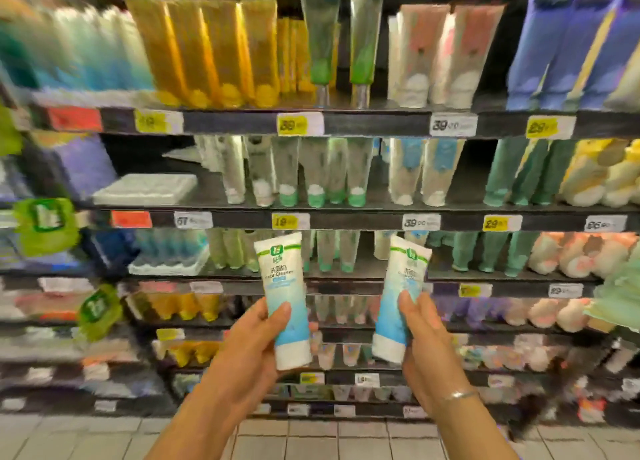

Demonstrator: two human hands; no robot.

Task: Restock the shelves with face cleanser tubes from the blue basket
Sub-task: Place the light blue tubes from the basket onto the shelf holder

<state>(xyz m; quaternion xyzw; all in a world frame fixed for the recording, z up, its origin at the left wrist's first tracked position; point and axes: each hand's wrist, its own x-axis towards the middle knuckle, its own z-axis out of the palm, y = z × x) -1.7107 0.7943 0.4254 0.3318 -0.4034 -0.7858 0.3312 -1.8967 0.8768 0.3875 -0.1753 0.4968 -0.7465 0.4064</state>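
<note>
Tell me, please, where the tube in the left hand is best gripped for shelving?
Grip the left tube round its lower body just above the white cap, as the left hand does, coming from below: it stands cap down, leaving the flat crimped top free.

two held tubes (pixel 284 300), two hands (pixel 249 352)

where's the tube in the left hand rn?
Head view, centre-left: the left hand holds the tube upright, cap down, in front of the lower shelves, apart from the right hand's tube.
</note>
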